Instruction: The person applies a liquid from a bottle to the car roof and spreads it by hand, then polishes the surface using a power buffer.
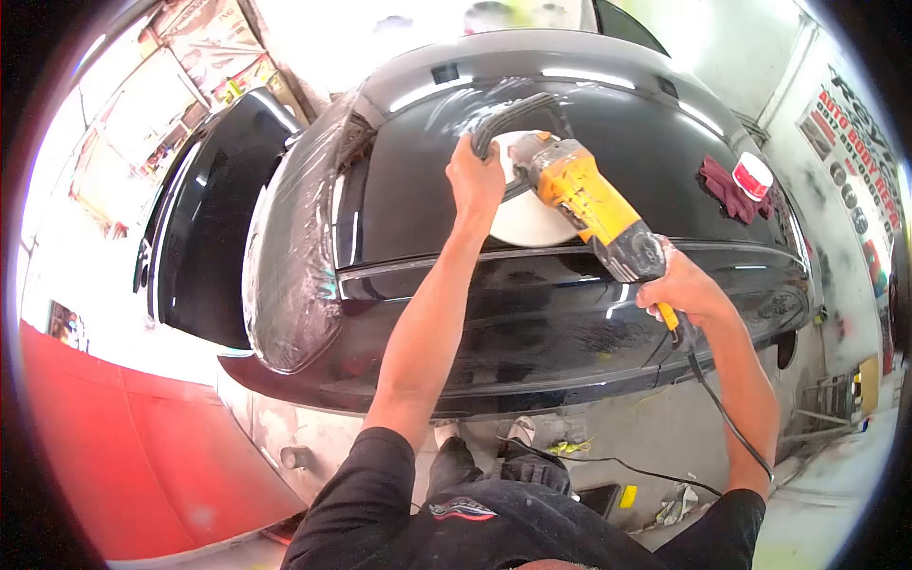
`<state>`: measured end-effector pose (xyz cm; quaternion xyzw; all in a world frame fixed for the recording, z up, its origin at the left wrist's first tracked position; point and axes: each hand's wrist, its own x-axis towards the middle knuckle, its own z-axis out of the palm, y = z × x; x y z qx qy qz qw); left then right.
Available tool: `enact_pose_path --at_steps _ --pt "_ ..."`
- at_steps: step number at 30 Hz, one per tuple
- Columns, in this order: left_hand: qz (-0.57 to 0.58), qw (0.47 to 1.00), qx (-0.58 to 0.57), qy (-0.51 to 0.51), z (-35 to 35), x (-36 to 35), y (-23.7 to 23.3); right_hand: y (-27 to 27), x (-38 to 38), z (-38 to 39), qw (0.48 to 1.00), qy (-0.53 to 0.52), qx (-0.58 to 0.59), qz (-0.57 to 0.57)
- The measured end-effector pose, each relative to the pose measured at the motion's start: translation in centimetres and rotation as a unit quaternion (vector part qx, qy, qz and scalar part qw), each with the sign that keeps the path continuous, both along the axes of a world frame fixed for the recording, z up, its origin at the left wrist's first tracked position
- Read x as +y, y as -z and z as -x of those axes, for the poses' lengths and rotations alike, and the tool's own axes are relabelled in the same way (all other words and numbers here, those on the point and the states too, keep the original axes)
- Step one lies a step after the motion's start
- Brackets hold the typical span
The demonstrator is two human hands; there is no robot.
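My left hand (477, 180) is closed around the black loop handle (518, 109) of a yellow-and-black polisher (594, 198). My right hand (692, 285) wraps the rear end of the tool's body, near where its power cord comes out. The round white pad (534, 224) lies flat over a glossy black car panel (418, 195); the tool partly covers it. Whether the pad is spinning cannot be told. Whitish smears (465, 106) streak the panel beyond the handle. Clear plastic sheeting (290, 275) covers the car's left portion.
A white-and-red tub (752, 177) sits by a maroon cloth (727, 190) on the car's right side. The power cord (727, 413) runs past my right forearm. A black car door (214, 218) stands at left, near a red panel (123, 437). Small items (627, 496) lie on the floor.
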<state>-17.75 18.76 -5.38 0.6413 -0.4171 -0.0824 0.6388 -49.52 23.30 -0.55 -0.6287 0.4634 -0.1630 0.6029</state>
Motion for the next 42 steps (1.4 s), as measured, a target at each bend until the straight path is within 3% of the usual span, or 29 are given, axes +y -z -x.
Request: enact_pose_path --at_steps 6,9,12,15,18,21,30,32,34,36,37,38,40,41,42 --pt "0.064 0.994 0.083 0.015 -9.6 3.1 1.9 1.9 1.3 -7.4 0.997 -0.053 -0.059 0.013" --pt "0.033 0.989 0.139 0.045 -11.5 7.3 -0.2 4.9 2.2 -10.1 0.991 -0.089 -0.094 0.021" --pt "-0.003 0.993 0.108 0.041 -14.4 9.4 -0.2 5.9 4.2 -13.0 0.995 -0.063 -0.023 0.067" --pt "-0.046 0.997 0.069 0.003 -15.9 10.2 0.0 5.1 5.6 -14.6 0.972 -0.065 0.108 0.199" --pt "-0.068 0.997 0.046 -0.003 -15.8 10.4 -1.0 4.9 5.8 -14.9 0.972 -0.073 0.127 0.183" --pt "-0.048 0.998 0.026 0.032 -16.2 9.4 -0.6 4.7 5.6 -14.7 0.988 -0.052 0.053 0.135" --pt "-0.085 0.996 -0.012 -0.007 -16.3 8.6 0.1 4.8 3.6 -14.9 0.968 -0.055 0.106 0.223" --pt "-0.064 0.982 -0.163 -0.07 -17.4 9.8 2.1 3.5 3.6 -14.5 0.96 -0.078 0.146 0.224" --pt "-0.026 0.997 -0.061 -0.046 -16.1 14.5 3.2 2.7 3.6 -14.1 0.962 -0.091 0.169 0.195" --pt "-0.017 0.993 -0.093 -0.069 -14.5 21.7 4.1 1.9 4.1 -13.4 0.962 -0.088 0.172 0.196" --pt "-0.087 0.99 -0.106 -0.031 -13.5 26.8 4.3 1.3 4.3 -13.2 0.964 -0.09 0.169 0.186" --pt "-0.171 0.985 -0.028 0.024 -13.9 30.8 7.5 1.7 4.2 -13.0 0.962 -0.085 0.168 0.2" --pt "-0.251 0.952 -0.04 0.171 -11.9 39.5 12.6 1.9 4.5 -12.6 0.972 -0.074 0.128 0.18" --pt "-0.274 0.92 0.027 0.28 -11.4 43.6 15.6 4.0 3.4 -12.6 0.97 -0.063 0.112 0.205" --pt "-0.326 0.875 0.146 0.326 -9.3 46.5 15.6 3.9 3.6 -12.6 0.975 -0.063 0.095 0.192"
